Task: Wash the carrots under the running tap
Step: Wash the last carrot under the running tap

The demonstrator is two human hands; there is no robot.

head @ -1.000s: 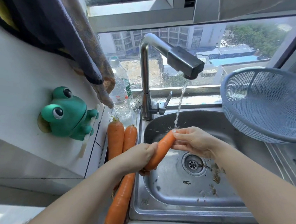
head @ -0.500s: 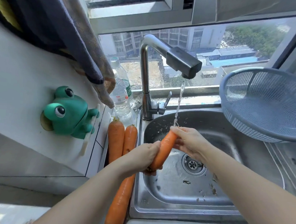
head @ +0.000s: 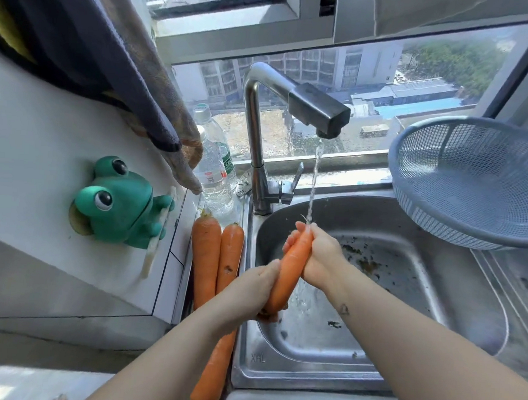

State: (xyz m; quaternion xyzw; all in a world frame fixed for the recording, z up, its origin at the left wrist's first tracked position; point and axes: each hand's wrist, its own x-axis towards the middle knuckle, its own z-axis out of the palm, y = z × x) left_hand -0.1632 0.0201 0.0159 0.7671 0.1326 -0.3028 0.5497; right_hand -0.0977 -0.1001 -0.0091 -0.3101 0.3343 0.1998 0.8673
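An orange carrot (head: 289, 271) is held tilted over the steel sink (head: 411, 301). My left hand (head: 250, 295) grips its thick lower end. My right hand (head: 321, 259) is wrapped round its upper, thinner end. Water from the steel tap (head: 317, 113) falls in a thin stream (head: 315, 178) onto the carrot's tip and my right fingers. Three more carrots lie on the ledge left of the sink: two side by side (head: 205, 258) (head: 230, 259) and one nearer me (head: 212, 373), partly hidden by my left forearm.
A blue mesh colander (head: 480, 182) sits tilted at the sink's right rim. A green frog holder (head: 120, 203) is stuck on the white wall at left. A plastic water bottle (head: 212, 165) stands behind the carrots. Hanging cloths (head: 111, 51) drape from upper left. Dirt specks lie in the basin.
The carrot has swung more upright, with its tip moving left under the stream. My right hand has slid from pinching the tip to wrapping the upper part.
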